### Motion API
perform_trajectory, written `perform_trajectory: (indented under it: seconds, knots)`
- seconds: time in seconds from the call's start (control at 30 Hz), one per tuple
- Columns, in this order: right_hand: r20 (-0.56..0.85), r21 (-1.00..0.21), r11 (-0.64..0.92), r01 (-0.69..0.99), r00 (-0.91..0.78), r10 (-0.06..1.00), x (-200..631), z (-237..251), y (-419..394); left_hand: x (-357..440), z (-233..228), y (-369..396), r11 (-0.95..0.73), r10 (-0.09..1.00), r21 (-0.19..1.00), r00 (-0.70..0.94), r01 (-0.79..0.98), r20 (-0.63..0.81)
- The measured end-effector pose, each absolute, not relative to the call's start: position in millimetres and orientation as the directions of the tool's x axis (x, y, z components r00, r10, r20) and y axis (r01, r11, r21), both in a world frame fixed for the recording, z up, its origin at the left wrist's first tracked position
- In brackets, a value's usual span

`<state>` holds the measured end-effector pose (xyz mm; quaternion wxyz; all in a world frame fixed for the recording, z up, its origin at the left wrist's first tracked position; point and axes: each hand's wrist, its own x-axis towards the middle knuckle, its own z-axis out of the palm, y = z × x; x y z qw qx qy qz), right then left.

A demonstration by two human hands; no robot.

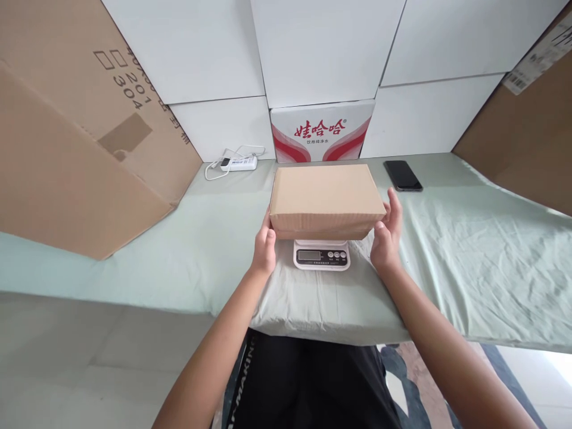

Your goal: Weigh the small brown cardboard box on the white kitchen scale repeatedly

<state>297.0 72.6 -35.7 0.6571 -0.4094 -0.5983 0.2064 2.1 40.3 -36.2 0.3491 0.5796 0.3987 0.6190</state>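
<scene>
A plain brown cardboard box [328, 189] sits on or just over a white kitchen scale [322, 262]; its underside hides the scale's platform, so I cannot tell how firmly it rests there. The scale's display and buttons show at the front, and no reading is legible. My left hand [264, 247] holds the box's left side, thumb toward me and most fingers hidden behind the edge. At the opposite end, my right hand [388, 235] cups the front right corner, its thumb near the lower edge and its forefinger standing away from the cardboard.
Behind the box stands a white carton with red print [322, 134] against stacked white boxes [328, 47]. A white power strip with a cable [241, 163] lies back left, a black phone [403, 176] back right. Large cartons flank the left [67, 149] and right [522, 137] of the cloth-covered table [214, 250].
</scene>
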Motion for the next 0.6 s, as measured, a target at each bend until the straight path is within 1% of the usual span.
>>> perform_trajectory:
  seconds: [0.17,0.33,0.5,0.6]
  knots:
    - [0.628,-0.771,0.585,0.251,0.155,0.763,291,-23,60,3,-36,37,-0.457,0.884,0.889,-0.091,0.04,0.459]
    - [0.612,-0.781,0.557,0.283,0.164,0.774,289,-18,55,2,-37,36,-0.451,0.89,0.892,-0.063,0.015,0.451]
    - [0.616,-0.774,0.566,0.283,0.136,0.776,289,-22,56,3,-36,35,-0.449,0.892,0.894,-0.055,-0.009,0.448]
    - [0.617,-0.775,0.573,0.264,0.127,0.776,286,-20,56,9,-27,33,-0.476,0.877,0.879,-0.048,0.032,0.477]
